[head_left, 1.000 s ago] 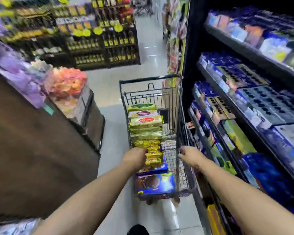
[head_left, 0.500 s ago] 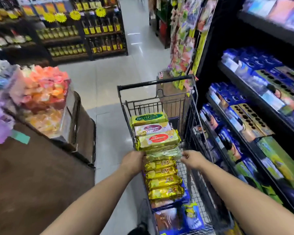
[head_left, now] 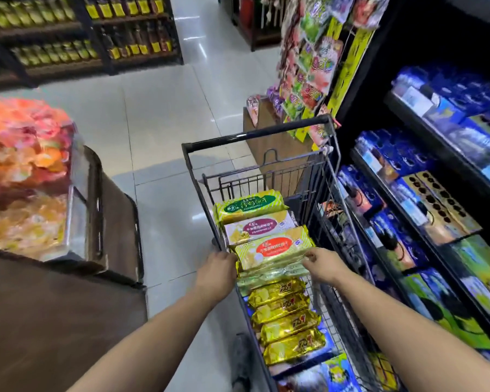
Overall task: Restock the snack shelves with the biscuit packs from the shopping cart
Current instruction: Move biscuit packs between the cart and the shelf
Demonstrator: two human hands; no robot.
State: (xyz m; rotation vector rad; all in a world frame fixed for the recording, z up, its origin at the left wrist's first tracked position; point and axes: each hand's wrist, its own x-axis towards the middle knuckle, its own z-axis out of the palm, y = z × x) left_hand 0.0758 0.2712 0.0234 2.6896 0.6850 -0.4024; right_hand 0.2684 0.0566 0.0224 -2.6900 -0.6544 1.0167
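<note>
The snack shelves (head_left: 425, 210) fill the right side, stocked with blue and green boxes. Just beside them stands the black wire shopping cart (head_left: 255, 134), holding a row of biscuit packs (head_left: 283, 306). Both hands reach in at the pack with the red label (head_left: 272, 248), which lies third from the far end. The left hand (head_left: 218, 267) curls against its left end; the right hand (head_left: 321, 263) pinches its right end, though the blurred fingers may only touch it.
</note>
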